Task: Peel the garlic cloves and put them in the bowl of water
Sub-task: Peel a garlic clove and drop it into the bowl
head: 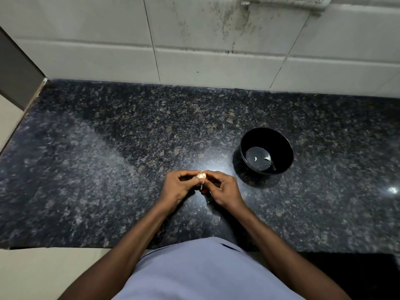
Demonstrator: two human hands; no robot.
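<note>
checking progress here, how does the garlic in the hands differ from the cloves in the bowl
The garlic is held above the counter by the left hand and right hand; the two cloves lie in water in the black bowl. The garlic looks rounder and bigger, the cloves small slivers. Both are pale.

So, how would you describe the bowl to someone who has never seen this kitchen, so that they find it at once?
Start at the dark speckled granite counter below the white tiled wall. To the right of the two hands, which hold a garlic bulb, stands the bowl. It is round and black, the only vessel there, with a little water and two pale cloves inside.
</note>
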